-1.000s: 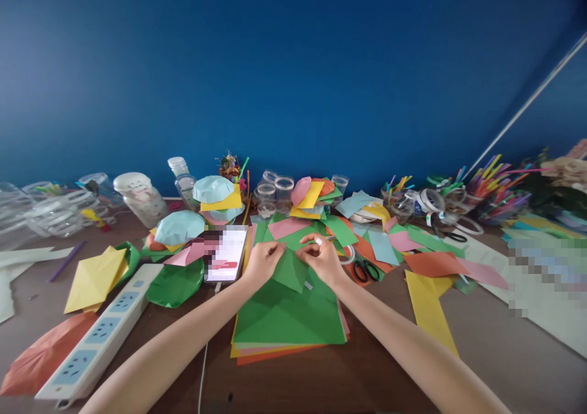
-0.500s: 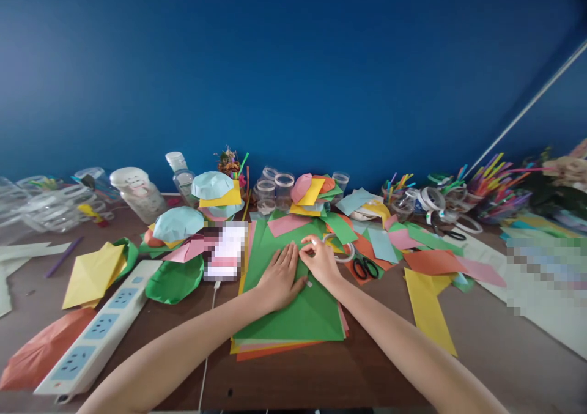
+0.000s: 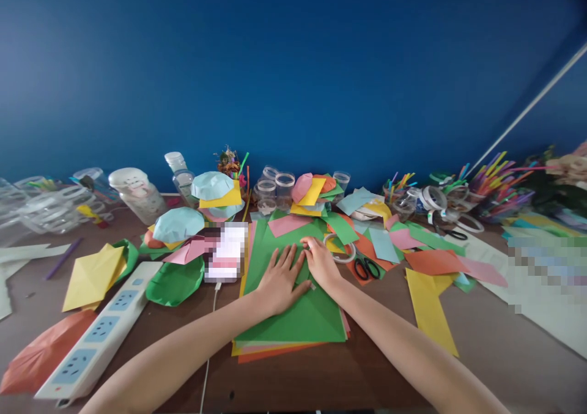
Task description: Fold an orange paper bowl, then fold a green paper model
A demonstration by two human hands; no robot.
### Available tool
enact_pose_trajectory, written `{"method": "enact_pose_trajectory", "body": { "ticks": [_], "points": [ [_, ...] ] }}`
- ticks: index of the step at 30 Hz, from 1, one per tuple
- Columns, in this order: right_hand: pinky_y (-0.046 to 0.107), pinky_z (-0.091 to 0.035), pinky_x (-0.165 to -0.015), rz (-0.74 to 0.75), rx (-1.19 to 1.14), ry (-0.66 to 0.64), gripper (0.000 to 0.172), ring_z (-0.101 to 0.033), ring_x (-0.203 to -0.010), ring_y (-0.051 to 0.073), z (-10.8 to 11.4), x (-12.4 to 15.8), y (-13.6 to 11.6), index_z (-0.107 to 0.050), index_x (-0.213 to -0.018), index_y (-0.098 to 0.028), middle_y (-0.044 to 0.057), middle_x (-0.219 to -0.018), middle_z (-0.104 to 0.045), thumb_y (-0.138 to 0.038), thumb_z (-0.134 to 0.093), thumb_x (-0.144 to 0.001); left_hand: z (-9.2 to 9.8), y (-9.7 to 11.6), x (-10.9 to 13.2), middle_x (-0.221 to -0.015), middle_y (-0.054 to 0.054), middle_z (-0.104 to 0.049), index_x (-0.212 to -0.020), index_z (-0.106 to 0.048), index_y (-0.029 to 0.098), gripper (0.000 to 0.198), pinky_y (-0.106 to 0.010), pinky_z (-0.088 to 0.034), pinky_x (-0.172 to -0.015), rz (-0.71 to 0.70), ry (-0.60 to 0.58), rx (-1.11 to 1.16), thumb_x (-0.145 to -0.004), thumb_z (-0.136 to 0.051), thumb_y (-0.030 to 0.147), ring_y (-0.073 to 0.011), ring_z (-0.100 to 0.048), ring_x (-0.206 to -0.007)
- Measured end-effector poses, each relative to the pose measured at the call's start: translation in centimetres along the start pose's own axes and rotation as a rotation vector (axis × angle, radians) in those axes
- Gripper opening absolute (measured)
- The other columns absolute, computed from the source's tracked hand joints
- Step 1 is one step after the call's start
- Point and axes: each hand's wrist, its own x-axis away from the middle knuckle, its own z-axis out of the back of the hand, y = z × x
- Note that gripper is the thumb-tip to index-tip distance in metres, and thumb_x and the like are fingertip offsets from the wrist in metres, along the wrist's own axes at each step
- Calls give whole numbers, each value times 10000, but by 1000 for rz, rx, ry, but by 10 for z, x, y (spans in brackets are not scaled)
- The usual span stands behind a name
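The left hand [image 3: 280,281] is laid open and flat on a green paper sheet [image 3: 293,322], fingers spread, apparently so that the sheet is pinned against sliding (it tops a stack of coloured craft paper [image 3: 275,350] on a wooden table [image 3: 284,380]). The right hand [image 3: 321,263] is curled on the sheet, though whether anything is pinched cannot be told; a roll of tape [image 3: 343,260] lies just beside it

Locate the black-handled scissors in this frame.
In the head view, the black-handled scissors lie on orange paper, to the right of the person's right hand and just below and right of a tape roll.
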Motion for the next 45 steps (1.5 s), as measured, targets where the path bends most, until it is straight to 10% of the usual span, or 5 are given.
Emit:
{"method": "enact_pose_trajectory", "body": {
  "ticks": [17,27,35,45],
  "points": [
    [285,-465,-720,26,-56,-87,259,-567,-721,132,9,-7,9,-529,-1006,-191,44,-933,-586,-55,-480,-791,15,3,19,-1497,-90,63,-1402,-129,369,712,-676,-46,-981,-126,-183,89,-793,-330,679,-411,9,-1338],
    [336,-427,-886,157,2,-177,258,-538,-992,176,14,-9,15,-535,-1043,-213,56,-1035,-566,-87,-457,-833,23,-5,18,-1498,-101,24,-1398,-184,348,787,-656,-15,-990,-214,-269,100,-735,-353,737,-397,-10,-1344],
    [340,-428,-875,174,48,-174,266,-527,-1005,186,12,-6,15,-531,-1071,-201,68,-1039,-575,-92,-437,-847,13,-7,1,-1236,-98,-544,-1257,-465,210,415,-444,-260,-1004,-28,81,70,-952,-197,292,-217,-491,-1137],
    [363,-431,-871,125,92,-113,286,-524,-990,207,9,-1,13,-520,-1060,-207,67,-1016,-576,-60,-467,-820,0,-19,-1,-1480,-99,-162,-1422,-134,152,532,-485,-119,-1083,-80,-19,-23,-938,-160,372,-231,-156,-1359]
  ]
}}
